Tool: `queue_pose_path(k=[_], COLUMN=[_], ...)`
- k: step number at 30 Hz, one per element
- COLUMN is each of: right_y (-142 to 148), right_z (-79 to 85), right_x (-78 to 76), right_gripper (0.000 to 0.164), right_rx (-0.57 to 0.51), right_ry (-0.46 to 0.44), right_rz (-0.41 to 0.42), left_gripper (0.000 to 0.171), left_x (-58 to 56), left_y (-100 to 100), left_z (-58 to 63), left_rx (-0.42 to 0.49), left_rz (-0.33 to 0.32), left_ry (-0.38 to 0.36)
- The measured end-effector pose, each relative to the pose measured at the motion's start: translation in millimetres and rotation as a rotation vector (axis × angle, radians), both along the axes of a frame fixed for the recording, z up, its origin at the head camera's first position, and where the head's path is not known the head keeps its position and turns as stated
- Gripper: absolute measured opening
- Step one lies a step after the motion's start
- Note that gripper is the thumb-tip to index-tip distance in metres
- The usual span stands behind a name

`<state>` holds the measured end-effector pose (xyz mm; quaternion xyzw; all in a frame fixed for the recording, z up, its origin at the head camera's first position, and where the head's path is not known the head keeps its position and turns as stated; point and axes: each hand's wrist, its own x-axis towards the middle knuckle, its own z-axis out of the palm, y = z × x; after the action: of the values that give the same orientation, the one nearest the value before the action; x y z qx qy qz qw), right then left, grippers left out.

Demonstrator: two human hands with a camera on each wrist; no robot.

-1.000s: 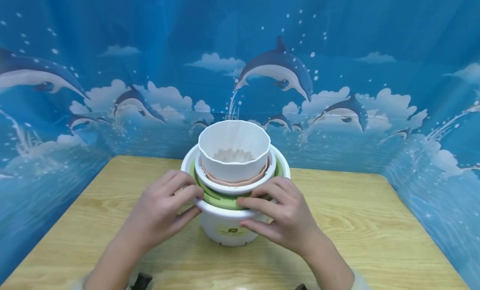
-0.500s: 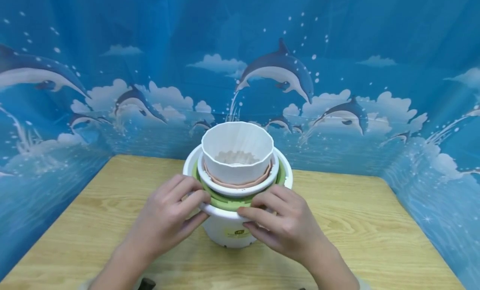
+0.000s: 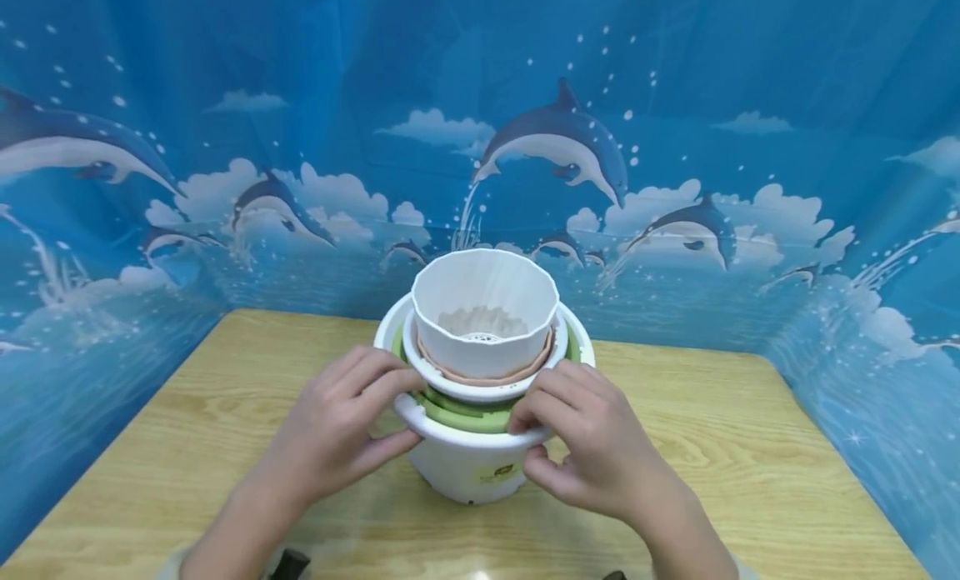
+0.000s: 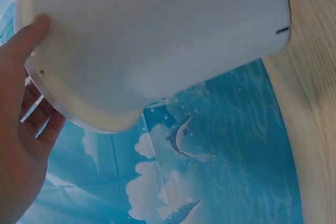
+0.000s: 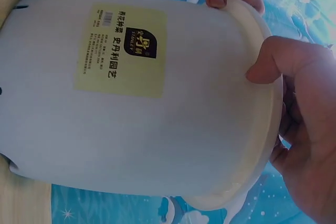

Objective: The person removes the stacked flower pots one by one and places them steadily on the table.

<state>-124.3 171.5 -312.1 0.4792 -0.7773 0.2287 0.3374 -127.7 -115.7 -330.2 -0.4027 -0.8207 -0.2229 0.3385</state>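
Note:
A large white flower pot [image 3: 457, 473] stands upright on the table with smaller pots nested in it. Inside its rim sits a green pot [image 3: 468, 422], then a white pot [image 3: 480, 393], a peach-coloured pot [image 3: 487, 381] and, on top, a white fluted pot [image 3: 483, 355]. My left hand [image 3: 337, 430] pinches the large pot's rim at the front left, thumb underneath, as the left wrist view also shows. At the front right my right hand [image 3: 596, 438] grips the same rim, its thumb [image 5: 265, 69] on the outer wall. A yellow label [image 5: 123, 51] faces the right wrist camera.
The wood-grain table [image 3: 720, 447] extends on both sides of the pots. A blue curtain [image 3: 337, 80] printed with dolphins closes off the back and sides. Dark objects [image 3: 291, 563] show at the lower edge, near the wrists.
The stacked pots have shifted slightly right and nearer. The large pot has turned, its label moving right. My right hand has moved right along the rim; my left hand has moved slightly right.

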Motion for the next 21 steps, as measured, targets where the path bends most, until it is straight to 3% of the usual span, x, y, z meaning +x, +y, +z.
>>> queue_pose_path(k=[4,9,17,21], right_y=[6,15,36,44], right_z=[0.8,4.5,10.4,11.1], right_x=[-1.6,-5.4,-7.0,-8.0], right_gripper=[0.030,0.032,0.041,0.043], right_rx=[0.007,-0.020,-0.019,-0.031], right_ry=[-0.027,-0.099,-0.246,-0.278], right_rz=[0.012,0.100,0.138,0.171], left_gripper=[0.041,0.038,0.027,0.027], left_x=[-3.8,-9.0,-10.2,-5.8], left_y=[-4,-9,-2,2], left_z=[-2.0,-2.5,-1.6,-1.1], left_rx=[-0.006,-0.016,-0.022,-0.030], left_rz=[0.014,0.031,-0.091,-0.118], left_ry=[-0.022,-0.068,0.076,0.068])
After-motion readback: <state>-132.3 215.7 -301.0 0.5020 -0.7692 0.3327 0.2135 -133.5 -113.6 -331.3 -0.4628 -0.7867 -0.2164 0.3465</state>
